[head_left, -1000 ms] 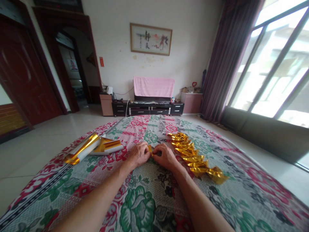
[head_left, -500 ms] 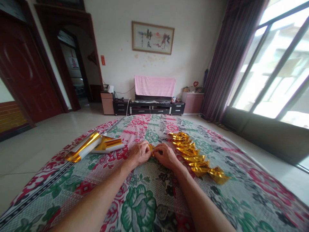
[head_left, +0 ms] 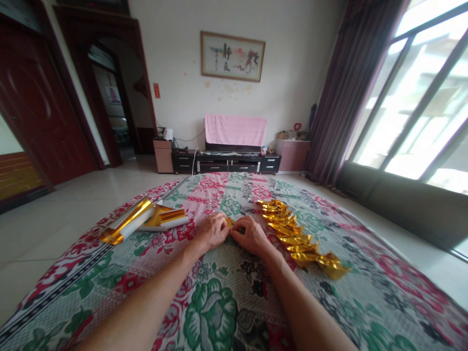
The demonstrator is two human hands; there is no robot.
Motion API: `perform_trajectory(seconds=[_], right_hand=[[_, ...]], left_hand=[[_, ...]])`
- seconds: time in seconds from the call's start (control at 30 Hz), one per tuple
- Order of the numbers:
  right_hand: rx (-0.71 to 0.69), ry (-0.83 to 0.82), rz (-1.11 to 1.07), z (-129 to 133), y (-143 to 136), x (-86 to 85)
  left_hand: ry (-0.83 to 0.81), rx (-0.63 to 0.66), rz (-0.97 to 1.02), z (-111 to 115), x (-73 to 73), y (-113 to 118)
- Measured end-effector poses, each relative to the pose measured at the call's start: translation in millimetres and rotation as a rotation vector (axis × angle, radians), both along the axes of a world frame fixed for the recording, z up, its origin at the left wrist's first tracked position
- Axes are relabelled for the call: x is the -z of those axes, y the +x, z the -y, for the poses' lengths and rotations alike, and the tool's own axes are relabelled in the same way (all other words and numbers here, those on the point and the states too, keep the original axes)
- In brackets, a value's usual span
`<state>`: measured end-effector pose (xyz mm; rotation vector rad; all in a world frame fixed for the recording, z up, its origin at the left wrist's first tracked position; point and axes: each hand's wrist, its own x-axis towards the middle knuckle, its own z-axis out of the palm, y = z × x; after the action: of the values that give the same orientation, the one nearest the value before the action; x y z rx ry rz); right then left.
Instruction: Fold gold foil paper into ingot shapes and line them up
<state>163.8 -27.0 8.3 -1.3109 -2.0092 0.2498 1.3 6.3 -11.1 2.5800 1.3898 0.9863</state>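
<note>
Between my two hands, just above the flowered tablecloth (head_left: 210, 312), is a small piece of gold foil paper (head_left: 229, 222). My left hand (head_left: 214, 230) pinches it from the left, fingers curled. From the right, my right hand (head_left: 250, 234) grips it with thumb and forefinger. Most of the piece is hidden by my fingers. A row of folded gold foil pieces (head_left: 292, 240) with pointed ends lies to the right of my right hand. Left of my left hand lie curled sheets of gold foil paper (head_left: 133, 217) with white backs.
Beyond the table stands a low black TV cabinet (head_left: 234, 163), with a pink cloth (head_left: 236, 130) draped over the screen on it. A purple curtain (head_left: 340, 92) and a large window (head_left: 413, 102) are on the right. Red-brown doors are at the left.
My right fingers have shifted very slightly at the foil, and a little less gold shows between the hands. The view has moved a touch; the other foil pieces lie where they were.
</note>
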Motion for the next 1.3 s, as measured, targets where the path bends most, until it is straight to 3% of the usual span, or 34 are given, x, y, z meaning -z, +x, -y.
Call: perform_trajectory(seconds=[0.8,1.1,1.3], right_hand=[[0.013,-0.04,0.022,0,-1,-0.5],[0.028,-0.056,0.028,-2,0,3.2],[0.032,-0.045,0.035,-2,0,4.4]], left_hand=[[-0.075,0.025,0.105,-4,2.4,-1],[-0.177,0.032,0.112,-5,-6.4,-2],[-0.15,0.061,0.111,-5,-8.5,-8]])
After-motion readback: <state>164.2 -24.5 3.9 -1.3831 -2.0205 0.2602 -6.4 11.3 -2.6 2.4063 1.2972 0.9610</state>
